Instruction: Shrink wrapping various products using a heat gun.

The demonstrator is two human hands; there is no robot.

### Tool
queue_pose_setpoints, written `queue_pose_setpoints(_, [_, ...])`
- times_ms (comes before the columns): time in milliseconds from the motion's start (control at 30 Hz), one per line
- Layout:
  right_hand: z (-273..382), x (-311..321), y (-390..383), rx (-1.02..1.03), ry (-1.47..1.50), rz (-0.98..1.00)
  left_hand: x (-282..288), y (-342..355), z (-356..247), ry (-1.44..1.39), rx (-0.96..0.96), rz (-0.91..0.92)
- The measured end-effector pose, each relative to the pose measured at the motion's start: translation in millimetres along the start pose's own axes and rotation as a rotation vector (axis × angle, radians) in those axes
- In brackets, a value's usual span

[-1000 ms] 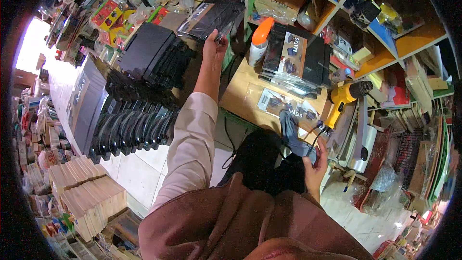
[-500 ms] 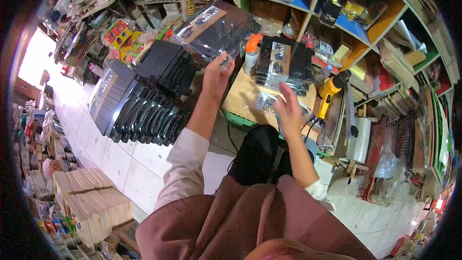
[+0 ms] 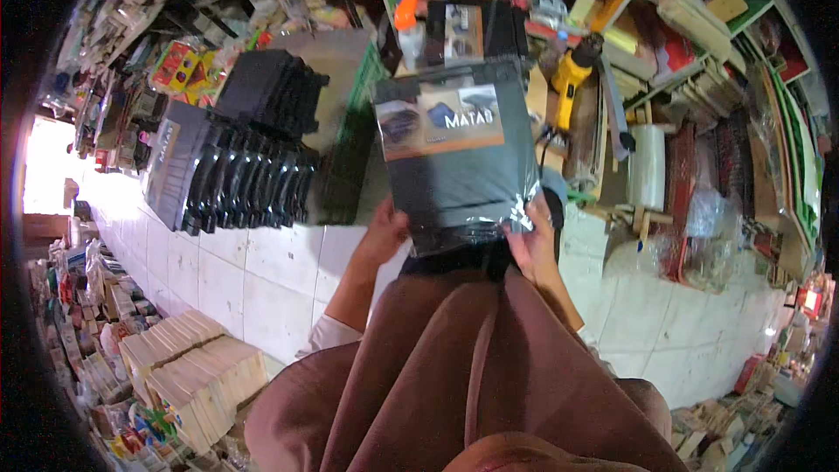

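Observation:
I hold a flat black plastic case point(image 3: 459, 179) in front of my body, wrapped in shiny clear film, with a printed picture label across its far part. My left hand point(image 3: 386, 232) grips its near left corner. At the near right corner, the fingers of my right hand point(image 3: 535, 240) pinch the case and its crinkled film. Beyond it, another labelled black case point(image 3: 463, 32) lies on the work surface, partly hidden. A bottle with an orange top point(image 3: 407, 26) stands to that case's left. To the right rests a yellow heat-gun-shaped tool point(image 3: 572, 87) with a black nozzle.
Several black cases point(image 3: 249, 179) stand in a row at the left, with more dark cases point(image 3: 266, 92) behind. Open shelves point(image 3: 629, 0) full of goods rise at the far right. A roll of clear film point(image 3: 648, 166) stands right. Stacked pale blocks point(image 3: 197, 371) lie near left.
The wrapped case has come from the far left to in front of my body. My right hand, free before, now grips it too. The view has shifted.

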State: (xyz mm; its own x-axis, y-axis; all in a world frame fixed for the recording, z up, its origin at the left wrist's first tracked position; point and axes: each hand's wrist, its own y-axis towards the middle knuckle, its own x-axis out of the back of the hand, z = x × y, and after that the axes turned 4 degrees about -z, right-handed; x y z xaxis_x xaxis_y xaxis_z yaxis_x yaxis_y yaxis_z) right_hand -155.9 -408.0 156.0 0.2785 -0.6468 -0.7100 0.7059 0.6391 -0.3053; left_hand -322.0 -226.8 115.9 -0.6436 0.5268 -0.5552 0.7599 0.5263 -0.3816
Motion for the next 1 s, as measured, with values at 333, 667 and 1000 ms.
queue_pose_setpoints(333, [41, 112, -83, -0.298, -0.958, -0.173, 7, 18, 16, 0.624, 0.087, 0.160])
queue_pose_setpoints(667, [9, 21, 47, 0.594, -1.681, 0.424, -10, 28, -7, 1.117, -0.026, 0.275])
queue_pose_setpoints(1000, [4, 14, 65, 0.327, -1.841, 0.646, -9, 26, -14, 1.171, -0.041, 0.286])
